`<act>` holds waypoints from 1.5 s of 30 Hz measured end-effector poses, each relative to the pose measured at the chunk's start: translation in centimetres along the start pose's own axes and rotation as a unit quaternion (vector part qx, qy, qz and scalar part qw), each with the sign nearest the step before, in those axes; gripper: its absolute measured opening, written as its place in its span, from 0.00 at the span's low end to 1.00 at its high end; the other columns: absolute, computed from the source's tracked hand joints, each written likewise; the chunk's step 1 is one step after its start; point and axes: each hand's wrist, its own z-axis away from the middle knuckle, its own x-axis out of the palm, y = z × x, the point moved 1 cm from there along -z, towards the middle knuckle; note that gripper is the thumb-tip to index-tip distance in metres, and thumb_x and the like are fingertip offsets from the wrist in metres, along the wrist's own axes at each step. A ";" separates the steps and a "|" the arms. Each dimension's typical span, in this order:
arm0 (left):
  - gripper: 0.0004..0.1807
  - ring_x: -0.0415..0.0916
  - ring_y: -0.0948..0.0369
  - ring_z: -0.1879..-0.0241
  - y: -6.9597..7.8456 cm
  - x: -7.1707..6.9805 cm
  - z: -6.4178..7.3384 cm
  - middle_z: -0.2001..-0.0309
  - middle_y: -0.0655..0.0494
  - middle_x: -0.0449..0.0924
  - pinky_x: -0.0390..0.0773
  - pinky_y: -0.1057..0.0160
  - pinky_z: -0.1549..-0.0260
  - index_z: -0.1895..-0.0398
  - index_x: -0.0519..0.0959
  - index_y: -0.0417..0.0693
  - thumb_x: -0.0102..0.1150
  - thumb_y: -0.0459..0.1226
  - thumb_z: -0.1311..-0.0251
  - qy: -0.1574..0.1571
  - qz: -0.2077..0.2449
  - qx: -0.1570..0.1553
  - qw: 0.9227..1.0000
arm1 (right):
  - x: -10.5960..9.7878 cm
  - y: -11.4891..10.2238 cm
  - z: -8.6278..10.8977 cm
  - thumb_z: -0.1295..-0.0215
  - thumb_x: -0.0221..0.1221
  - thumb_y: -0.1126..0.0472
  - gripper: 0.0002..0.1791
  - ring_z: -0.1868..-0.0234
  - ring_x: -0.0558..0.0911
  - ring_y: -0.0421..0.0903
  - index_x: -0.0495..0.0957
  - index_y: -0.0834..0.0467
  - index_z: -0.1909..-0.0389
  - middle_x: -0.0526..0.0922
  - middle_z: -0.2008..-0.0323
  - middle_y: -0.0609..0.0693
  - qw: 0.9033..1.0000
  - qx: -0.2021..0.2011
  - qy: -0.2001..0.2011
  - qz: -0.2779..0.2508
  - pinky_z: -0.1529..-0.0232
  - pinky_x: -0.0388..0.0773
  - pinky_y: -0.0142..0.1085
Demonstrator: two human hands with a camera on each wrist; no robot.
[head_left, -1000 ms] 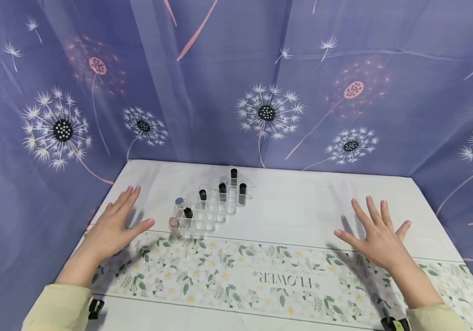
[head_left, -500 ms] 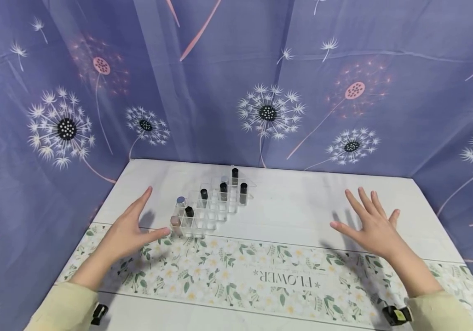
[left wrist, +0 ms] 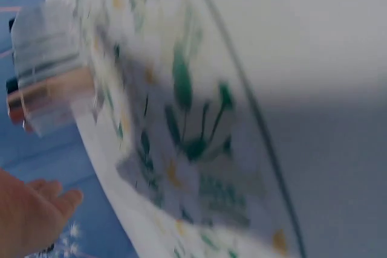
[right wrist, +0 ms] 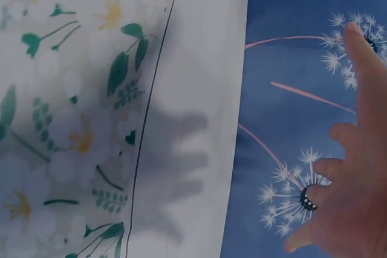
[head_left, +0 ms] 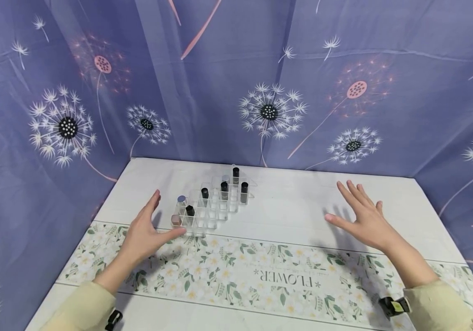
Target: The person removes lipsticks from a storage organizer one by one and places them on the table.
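A clear stepped rack point(head_left: 213, 214) with several compartments stands on the table at centre left. Several small capped tubes, looking like lipsticks, sit upright in it. Black caps point(head_left: 244, 186) top most of them; one cap is blue point(head_left: 181, 199), and a pinkish tube point(head_left: 176, 220) fills the near left corner. My left hand point(head_left: 143, 236) hovers left of the rack, fingers extended, its thumb in front of the rack's near left corner; whether they touch cannot be told. Well to the right, my right hand point(head_left: 366, 220) is held over the table with spread fingers and nothing in it.
The white tablecloth point(head_left: 294, 202) carries a floral band point(head_left: 203, 271) with the word FLOWER upside down. A purple dandelion-print curtain point(head_left: 220, 92) rises behind the table and along both sides.
My left hand has moved right, closer to the rack. My right hand has shifted slightly left and away from me. The rack and its tubes have stayed in place.
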 end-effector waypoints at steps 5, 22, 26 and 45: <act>0.72 0.56 0.40 0.19 0.7 1.5 0.2 0.14 0.48 0.52 0.64 0.29 0.26 0.10 0.38 0.62 0.79 0.65 0.48 0.008 0.029 -0.029 0.999 | 0.1 -0.5 -0.5 0.24 0.63 0.43 0.53 0.15 0.33 0.67 0.39 0.46 0.11 0.36 0.13 0.62 0.999 0.002 -0.023 -0.033 0.32 0.24 0.85; 0.66 0.55 0.49 0.17 1.5 4.5 0.0 0.15 0.48 0.55 0.62 0.52 0.20 0.12 0.49 0.50 0.83 0.52 0.45 0.031 0.130 -0.059 0.989 | 1.1 -1.5 -1.1 0.21 0.60 0.44 0.49 0.14 0.36 0.66 0.40 0.42 0.11 0.38 0.12 0.56 0.994 0.012 -0.055 -0.098 0.28 0.39 0.83; 0.66 0.56 0.50 0.18 1.7 5.1 -0.1 0.15 0.49 0.56 0.62 0.52 0.20 0.12 0.50 0.50 0.84 0.52 0.46 0.043 0.145 -0.071 0.986 | 1.3 -1.8 -1.2 0.20 0.59 0.45 0.47 0.14 0.39 0.68 0.43 0.42 0.11 0.40 0.12 0.56 0.992 0.012 -0.059 -0.109 0.29 0.42 0.84; 0.63 0.62 0.40 0.22 2.2 6.9 0.0 0.19 0.44 0.62 0.67 0.36 0.26 0.15 0.59 0.51 0.86 0.52 0.51 0.095 0.108 -0.099 0.985 | 2.3 -2.7 -1.9 0.19 0.58 0.46 0.46 0.15 0.42 0.71 0.44 0.44 0.11 0.42 0.13 0.59 0.990 -0.003 -0.067 -0.123 0.29 0.44 0.83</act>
